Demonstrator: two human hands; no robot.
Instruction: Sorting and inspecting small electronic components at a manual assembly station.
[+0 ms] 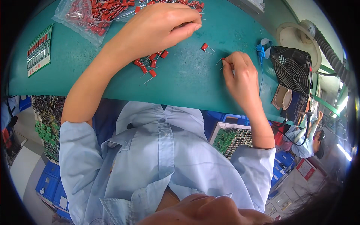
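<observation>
My right hand (242,71) pinches a red capacitor (223,59), a small block whose thin wire leads stick out to the left. Just left of it, a single red capacitor (204,47) lies on the green mat (183,82) with its leads pointing right. My left hand (172,23) reaches over the far part of the mat, thumb and fingers pressed together; whatever is between them is hidden. Below my left wrist lies a loose cluster of red capacitors (153,63), partly covered by the forearm. Beyond that hand, many more red capacitors (108,11) are heaped on and in a clear plastic bag (80,17).
A green circuit board (39,50) with a row of red parts lies far left. On the right stand a black fan (290,69), a blue clip with a cord (261,50) and a flexible duct (332,48). Boards in a white tray (234,138) sit below the table edge.
</observation>
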